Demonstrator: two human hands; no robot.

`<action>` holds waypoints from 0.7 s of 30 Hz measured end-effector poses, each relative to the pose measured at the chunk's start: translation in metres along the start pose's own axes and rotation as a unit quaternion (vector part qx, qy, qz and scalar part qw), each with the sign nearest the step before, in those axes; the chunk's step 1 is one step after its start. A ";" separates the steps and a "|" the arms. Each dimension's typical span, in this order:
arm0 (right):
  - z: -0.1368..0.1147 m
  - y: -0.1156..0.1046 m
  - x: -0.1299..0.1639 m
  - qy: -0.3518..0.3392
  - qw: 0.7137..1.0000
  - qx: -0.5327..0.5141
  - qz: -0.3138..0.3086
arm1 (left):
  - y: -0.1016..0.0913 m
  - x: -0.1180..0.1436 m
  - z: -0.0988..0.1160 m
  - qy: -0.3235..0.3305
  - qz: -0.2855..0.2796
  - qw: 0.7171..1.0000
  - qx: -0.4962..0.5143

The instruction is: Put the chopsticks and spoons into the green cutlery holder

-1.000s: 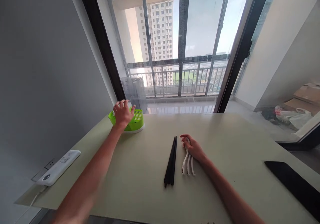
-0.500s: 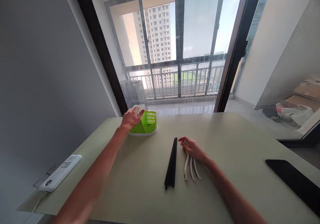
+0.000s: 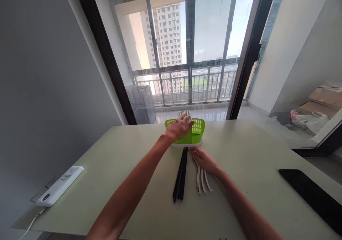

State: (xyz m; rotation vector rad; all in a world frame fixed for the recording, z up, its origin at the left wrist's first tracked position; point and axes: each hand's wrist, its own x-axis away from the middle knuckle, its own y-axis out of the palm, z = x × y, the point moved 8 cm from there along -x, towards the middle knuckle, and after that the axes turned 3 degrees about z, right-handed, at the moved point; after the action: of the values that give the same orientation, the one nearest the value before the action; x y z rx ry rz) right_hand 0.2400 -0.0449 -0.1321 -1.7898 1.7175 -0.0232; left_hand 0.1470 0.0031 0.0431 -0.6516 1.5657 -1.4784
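The left hand (image 3: 178, 128) gripped the green cutlery caddy (image 3: 196, 130) at the table's (image 3: 133, 183) far edge, apparently positioning it. The right hand (image 3: 203, 159) rested loosely curled on white spoons (image 3: 202, 181) beside black chopsticks (image 3: 180, 175); loading them likely needed a firmer pinch.

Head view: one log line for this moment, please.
left hand on green basket | right hand on white spoons | black chopsticks lying beside them | table

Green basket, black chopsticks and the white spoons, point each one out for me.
green basket (image 3: 198, 127), head view, slotted right wall.
black chopsticks (image 3: 181, 175), head view, mid-length.
white spoons (image 3: 202, 181), head view, handles.
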 end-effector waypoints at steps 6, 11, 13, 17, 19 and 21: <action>-0.006 0.000 0.001 -0.015 1.000 0.012 -0.007 | 0.004 -0.003 0.016 0.007 -0.009 1.000 0.000; -0.010 0.000 0.002 -0.027 0.999 0.022 -0.014 | 0.005 0.002 0.015 0.014 0.017 1.000 0.008; -0.009 0.001 0.003 -0.028 0.999 0.025 -0.016 | -0.004 0.007 0.014 0.025 0.080 0.996 0.003; -0.006 0.001 0.004 -0.027 0.999 0.029 -0.020 | -0.036 0.031 0.004 0.027 0.274 0.961 0.032; -0.006 0.001 0.004 -0.027 0.999 0.029 -0.022 | -0.043 0.049 -0.003 0.021 0.334 0.940 0.066; -0.006 0.002 0.004 -0.026 0.999 0.030 -0.023 | -0.039 0.068 -0.006 0.018 0.346 0.933 0.097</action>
State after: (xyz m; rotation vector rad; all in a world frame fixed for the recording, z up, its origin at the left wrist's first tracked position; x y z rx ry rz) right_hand 0.2364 -0.0509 -0.1299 -1.7706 1.6228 -0.0477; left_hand 0.1010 -0.0569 0.0647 0.0599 1.4397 -1.0802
